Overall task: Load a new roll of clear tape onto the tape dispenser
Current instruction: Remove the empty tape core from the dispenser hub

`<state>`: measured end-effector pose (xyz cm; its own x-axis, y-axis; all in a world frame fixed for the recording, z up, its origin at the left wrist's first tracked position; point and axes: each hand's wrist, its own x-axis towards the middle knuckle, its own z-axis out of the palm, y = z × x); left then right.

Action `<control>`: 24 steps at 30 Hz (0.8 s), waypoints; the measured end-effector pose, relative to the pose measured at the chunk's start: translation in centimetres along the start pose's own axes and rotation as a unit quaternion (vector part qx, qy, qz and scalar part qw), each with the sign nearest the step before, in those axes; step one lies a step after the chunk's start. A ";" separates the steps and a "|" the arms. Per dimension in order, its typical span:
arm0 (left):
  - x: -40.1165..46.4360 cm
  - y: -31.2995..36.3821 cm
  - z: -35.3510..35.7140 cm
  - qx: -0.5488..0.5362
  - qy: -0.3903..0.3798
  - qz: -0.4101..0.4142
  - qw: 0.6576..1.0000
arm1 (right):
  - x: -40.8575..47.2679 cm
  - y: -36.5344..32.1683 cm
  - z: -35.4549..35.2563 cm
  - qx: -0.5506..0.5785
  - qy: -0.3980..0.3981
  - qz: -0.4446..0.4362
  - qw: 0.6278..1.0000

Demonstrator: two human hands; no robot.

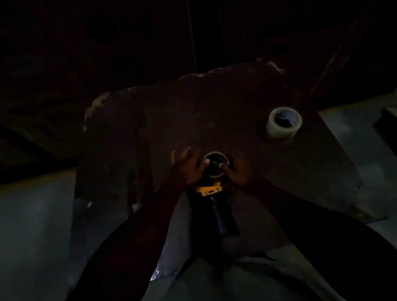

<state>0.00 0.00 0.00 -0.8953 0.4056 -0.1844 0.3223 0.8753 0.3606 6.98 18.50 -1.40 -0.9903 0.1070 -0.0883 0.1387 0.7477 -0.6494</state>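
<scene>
Head view, and it's very dim: centre frame, both hands work at the tape dispenser (212, 186), which lies on a dark, worn table (211, 103) with its handle running down toward the bottom of the frame and a yellow bracket just under the hub. The left hand (189, 167) sits on the left of the hub, fingers partly spread, thumb pressed to a thin ring (215, 164) on the spindle; the right hand (236, 173) curls in from the right, fingertips against that ring's edge, though whether it truly pinches it I cannot tell. The ring looks thin and dark inside, likely a spent core to be pulled off. To do it well: brace the body with one hand and draw the ring straight off, not skewed. The new tape roll (283, 123) waits right of centre, well apart from the hands, pale, translucent and thick-walled, lying flat.
</scene>
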 end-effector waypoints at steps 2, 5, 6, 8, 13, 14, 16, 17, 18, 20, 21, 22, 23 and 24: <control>0.6 0.0 0.0 0.001 -0.010 0.004 1.000 | 0.0 -0.7 -0.4 0.020 -0.018 0.034 0.999; 1.2 -0.4 0.3 -0.010 -0.049 -0.016 0.999 | 0.0 -0.8 -0.4 0.062 -0.036 0.057 0.996; 1.4 -0.4 0.4 -0.028 -0.058 -0.024 0.998 | 0.2 -0.5 -0.3 0.063 -0.036 0.070 0.995; 1.8 -0.5 0.5 -0.045 -0.088 -0.037 0.994 | 0.6 0.4 0.2 0.067 -0.037 0.088 0.993; 2.1 -0.2 0.3 -0.048 -0.103 -0.064 0.992 | 1.4 1.9 1.2 0.106 -0.019 0.104 0.989; 2.2 -0.2 0.4 -0.052 -0.103 -0.068 0.991 | 1.5 2.2 1.4 0.112 -0.023 0.110 0.987; 2.5 0.1 0.0 -0.057 -0.117 -0.077 0.989 | 1.0 0.7 0.7 0.132 -0.027 0.107 0.985; 2.9 -0.1 0.2 -0.059 -0.128 -0.082 0.987 | 0.7 -0.4 0.0 0.135 -0.023 0.110 0.985; 3.1 -0.1 0.1 -0.062 -0.136 -0.090 0.985 | 0.7 -0.5 0.0 0.133 -0.016 0.107 0.985; 3.4 0.0 -0.3 -0.065 -0.153 -0.100 0.981 | 0.5 -0.6 -0.2 0.145 -0.012 0.097 0.985; 3.5 0.2 -0.5 -0.068 -0.158 -0.100 0.980 | 0.5 -0.5 -0.2 0.147 -0.011 0.092 0.985; 3.6 0.4 -0.7 -0.068 -0.173 -0.101 0.977 | 0.5 -0.1 0.0 0.148 -0.009 0.089 0.985; 3.7 0.6 -0.7 -0.064 -0.184 -0.095 0.976 | 0.6 0.2 0.1 0.152 -0.010 0.093 0.984; 3.8 0.6 -0.7 -0.067 -0.193 -0.096 0.974 | 1.0 1.4 0.9 0.161 -0.015 0.094 0.982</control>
<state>-3.40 1.86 0.11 -0.7447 0.3298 -0.5803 0.0947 0.9128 0.3973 6.20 19.10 -3.10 -0.9480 0.2004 -0.2475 0.3147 0.4708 -0.8242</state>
